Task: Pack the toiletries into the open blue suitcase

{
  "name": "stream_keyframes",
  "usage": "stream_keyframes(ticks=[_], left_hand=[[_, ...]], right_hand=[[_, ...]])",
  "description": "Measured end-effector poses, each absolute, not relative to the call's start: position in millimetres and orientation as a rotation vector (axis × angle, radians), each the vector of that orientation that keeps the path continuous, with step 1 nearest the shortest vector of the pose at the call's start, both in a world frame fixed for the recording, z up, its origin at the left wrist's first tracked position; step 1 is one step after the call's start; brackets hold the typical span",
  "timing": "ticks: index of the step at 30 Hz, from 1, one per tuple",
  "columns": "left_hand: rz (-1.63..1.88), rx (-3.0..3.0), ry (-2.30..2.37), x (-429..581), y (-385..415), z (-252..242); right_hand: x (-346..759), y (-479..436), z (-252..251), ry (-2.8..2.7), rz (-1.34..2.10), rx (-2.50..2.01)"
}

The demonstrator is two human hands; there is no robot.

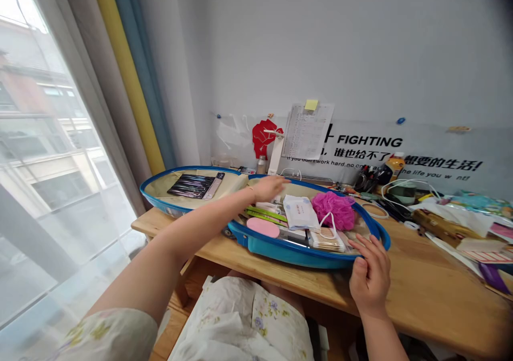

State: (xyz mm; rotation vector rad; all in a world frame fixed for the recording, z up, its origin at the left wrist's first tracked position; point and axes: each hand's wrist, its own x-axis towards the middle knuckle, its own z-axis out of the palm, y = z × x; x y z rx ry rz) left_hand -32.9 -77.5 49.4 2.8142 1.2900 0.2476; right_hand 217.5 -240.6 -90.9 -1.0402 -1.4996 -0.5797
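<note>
Loosely spread, the fingers of the right hand (372, 275) rest at the near right rim of a blue case (296, 256), gripping nothing visible; those of the left hand (269, 188) stretch out, parted and slightly blurred, over the case's far side, though I cannot tell whether they touch it. Beneath is a wooden counter (425, 291), crowded at its right end with a bottle (396, 164) and assorted packets. Behind stands a pale wall (352, 46) with a lettered banner (425, 161); to the left, a blue curtain (138, 62) and a bright window (48, 152). The case lies open, its right half between the two hands: a white packet (300, 212) sits midway, a pink puff (334, 210) beyond the right fingers, cotton swabs (326, 241) just beside them, and a pink oval (262, 227) on the near side of the left hand.
</note>
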Motion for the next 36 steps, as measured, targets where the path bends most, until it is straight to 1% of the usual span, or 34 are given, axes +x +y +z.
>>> stream_keyframes(ticks=[2, 4, 7, 10, 14, 22, 28, 36], left_hand=[[0.310, 2.735, 1.534, -77.1, -59.1, 55.9], [0.291, 2.607, 1.799, -125.4, -45.4, 54.1], [0.107, 2.347, 2.141, -188.9, -37.1, 38.2], [-0.124, 2.107, 2.335, -228.9, -36.9, 16.5], [-0.285, 2.048, 2.365, -248.2, -30.6, -2.2], [-0.390, 2.195, 2.225, -247.3, -15.9, -9.1], [-0.227, 2.299, 2.327, -247.6, -30.5, 6.9], [0.057, 2.437, 2.428, -233.0, -63.2, 62.0]], right_hand=[[217.5, -240.6, -91.3, -1.499, -0.578, -1.040], [217.3, -240.2, -91.3, -1.498, -0.579, -1.033], [217.2, -239.5, -91.1, -1.497, -0.588, -1.019], [217.2, -239.3, -91.2, -1.495, -0.589, -1.026], [217.3, -239.9, -91.3, -1.491, -0.586, -1.043], [217.6, -240.2, -91.4, -1.484, -0.572, -1.055], [218.1, -240.9, -92.1, -1.478, -0.557, -1.053], [218.9, -239.2, -94.0, -1.478, -0.554, -1.062]])
